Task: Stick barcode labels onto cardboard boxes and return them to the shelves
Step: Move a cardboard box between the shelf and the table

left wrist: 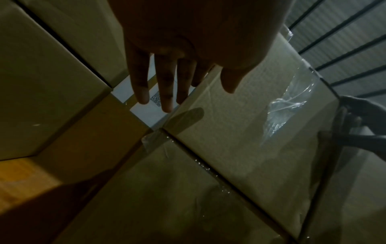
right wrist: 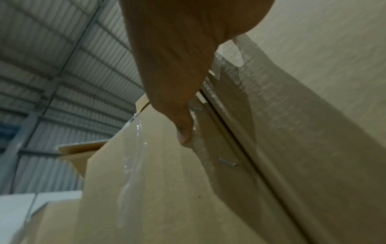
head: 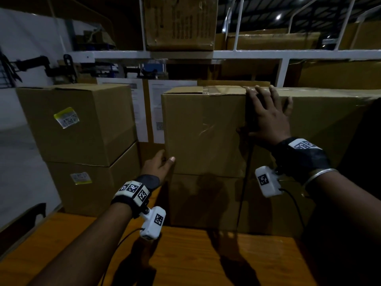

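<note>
A plain cardboard box (head: 204, 129) with no label on its front sits on top of a second box (head: 206, 201) at the back of the wooden table (head: 185, 254). My left hand (head: 159, 165) is at its lower left corner, thumb on the front face. In the left wrist view its straight fingers (left wrist: 165, 85) lie along the left side of this box (left wrist: 240, 123). My right hand (head: 268, 114) lies flat and spread on the front, across the seam with the neighbouring box (head: 329, 120), fingertips at the top edge. The right wrist view shows the thumb (right wrist: 183, 132) at that seam.
To the left stand two stacked boxes, each with a yellow-edged label: upper label (head: 66, 117), lower label (head: 80, 178). A white shelf frame (head: 247, 53) runs overhead with another box (head: 179, 21) on it. Printed sheets (head: 142, 110) hang behind the gap between the stacks.
</note>
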